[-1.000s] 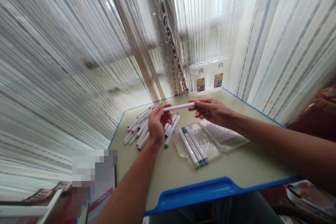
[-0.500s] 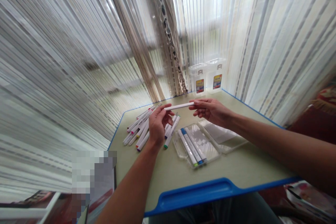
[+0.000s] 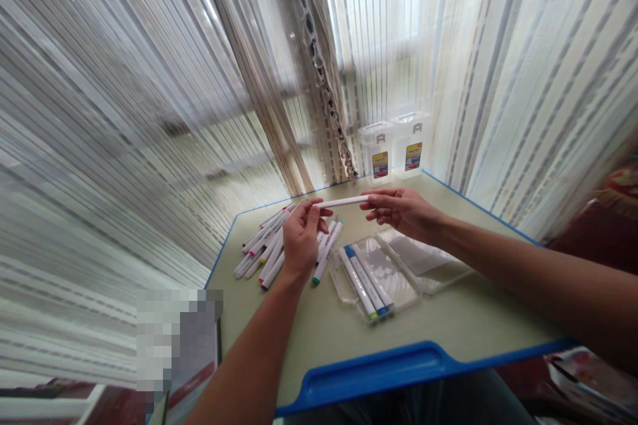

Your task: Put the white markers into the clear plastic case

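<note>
Both my hands hold one white marker (image 3: pixel 341 202) level above the table. My left hand (image 3: pixel 302 238) pinches its left end and my right hand (image 3: pixel 401 211) pinches its right end. Below my left hand lies a loose heap of several white markers (image 3: pixel 272 246) with coloured caps. In front of my right hand sits an open clear plastic case (image 3: pixel 393 279). Three markers (image 3: pixel 363 281) lie side by side in its left half. Its lid (image 3: pixel 423 255) lies flat to the right.
The table (image 3: pixel 448 319) is pale green with a blue rim and a blue handle recess (image 3: pixel 373 368) at the near edge. Two clear marker boxes (image 3: pixel 393 149) with labels stand at the far edge. Striped curtains hang close on all sides.
The marker stays held between both hands at about the same spot. The view has shifted slightly; nothing on the table has moved.
</note>
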Demonstrator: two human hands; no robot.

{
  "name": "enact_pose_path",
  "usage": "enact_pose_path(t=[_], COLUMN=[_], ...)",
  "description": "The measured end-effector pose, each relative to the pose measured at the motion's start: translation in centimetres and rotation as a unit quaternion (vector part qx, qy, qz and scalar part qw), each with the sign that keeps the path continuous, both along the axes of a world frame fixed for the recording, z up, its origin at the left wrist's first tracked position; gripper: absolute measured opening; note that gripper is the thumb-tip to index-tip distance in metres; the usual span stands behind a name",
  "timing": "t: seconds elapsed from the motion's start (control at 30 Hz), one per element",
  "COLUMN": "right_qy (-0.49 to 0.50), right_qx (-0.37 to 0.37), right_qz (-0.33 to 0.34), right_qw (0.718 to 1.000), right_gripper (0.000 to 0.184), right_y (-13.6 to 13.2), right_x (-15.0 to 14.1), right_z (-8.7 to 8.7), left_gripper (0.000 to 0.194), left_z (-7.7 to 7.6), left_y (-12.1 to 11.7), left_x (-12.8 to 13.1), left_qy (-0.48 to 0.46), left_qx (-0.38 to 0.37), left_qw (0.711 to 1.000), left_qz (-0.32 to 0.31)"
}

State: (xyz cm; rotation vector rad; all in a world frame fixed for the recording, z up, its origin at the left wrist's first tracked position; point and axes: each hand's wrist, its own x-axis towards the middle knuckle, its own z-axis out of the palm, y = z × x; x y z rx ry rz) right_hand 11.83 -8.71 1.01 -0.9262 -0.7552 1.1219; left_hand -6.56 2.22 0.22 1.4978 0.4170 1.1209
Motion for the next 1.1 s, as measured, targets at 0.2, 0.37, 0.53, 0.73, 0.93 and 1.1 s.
enact_pose_path(t=[0.2,0.37,0.53,0.73,0.93,1.1], right_qy=[-0.014,-0.041,-0.086,-0.181,-0.297,-0.453], right_qx=[-0.001,-0.002,-0.002,-0.002,-0.001,0.006], right_qz=[-0.004,-0.011,-0.021,-0.031,-0.043,-0.087], right_qw=[1.0,0.999,0.996,0.983,0.954,0.887], right_gripper=[0.017,0.021,0.028,0.037,0.046,0.044], right_y=[0.1,0.1,-0.1,-0.2,-0.3,-0.5], right_x=[0.1,-0.2,-0.5,-0.6,-0.9,-1.1], right_z=[-0.3,-0.3,-0.3,-0.3,-0.3,-1.0], left_gripper=[0.033,0.033,0.031,0.032,0.033,0.032], left_z=[0.1,0.0,-0.1,0.1,0.2,-0.1], left_y=[-0.2,-0.2,-0.1,-0.3,-0.7,-1.2], left_x=[0.0,-0.2,-0.2,-0.2,-0.2,-0.3], left_qy=[0.015,0.036,0.056,0.054,0.079,0.139], left_qx=[0.01,0.017,0.023,0.015,0.019,0.063], left_qw=[1.0,0.999,0.998,0.998,0.997,0.988], left_qz=[0.007,0.012,0.016,0.008,-0.01,-0.022])
